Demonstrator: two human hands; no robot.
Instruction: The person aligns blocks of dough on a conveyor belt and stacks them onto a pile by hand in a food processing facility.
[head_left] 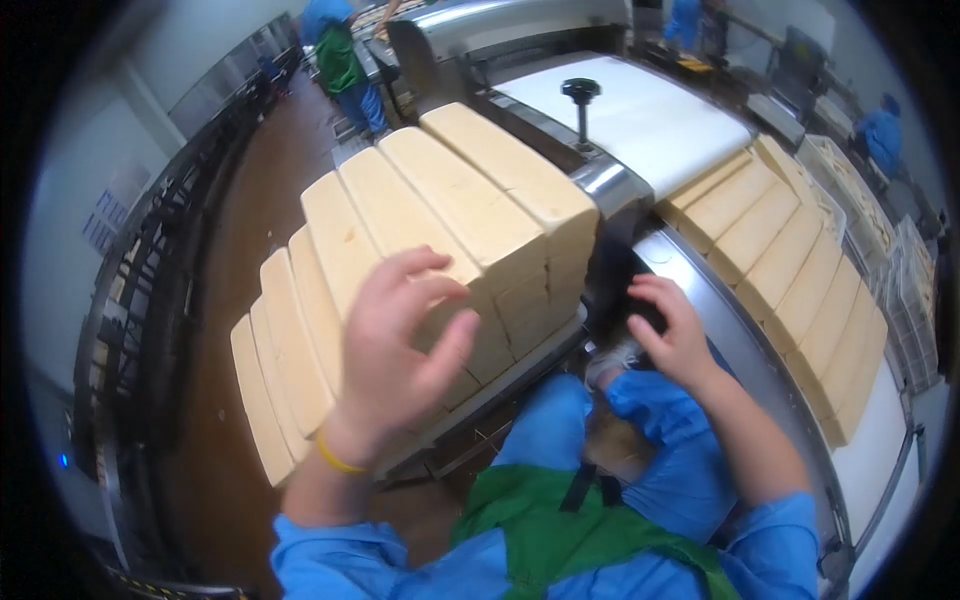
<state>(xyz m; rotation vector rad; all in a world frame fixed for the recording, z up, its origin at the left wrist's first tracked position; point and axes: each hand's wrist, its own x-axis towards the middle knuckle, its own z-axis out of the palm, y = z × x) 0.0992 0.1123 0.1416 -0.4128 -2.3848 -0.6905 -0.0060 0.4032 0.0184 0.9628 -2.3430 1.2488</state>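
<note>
A big stack of long, pale cream blocks with rounded edges (435,190) sits in front of me, in more than one layer. My left hand (405,340) is over the near face of this stack, fingers spread and curved, holding nothing. Whether its fingertips touch the blocks I cannot tell. A yellow band (338,455) circles that wrist. My right hand (672,330) hovers between the stack and a metal machine edge (665,255), thumb and fingers apart, also without anything in it. Further right, a row of similar blocks (790,260) lies side by side on a white belt (870,470).
A white conveyor surface (630,115) runs behind, with a black knob (581,92) standing up at its side. White crates (905,290) are stacked at far right. A person in a green apron (340,60) stands at the back left. Dark racks (150,300) line the brown floor (215,330).
</note>
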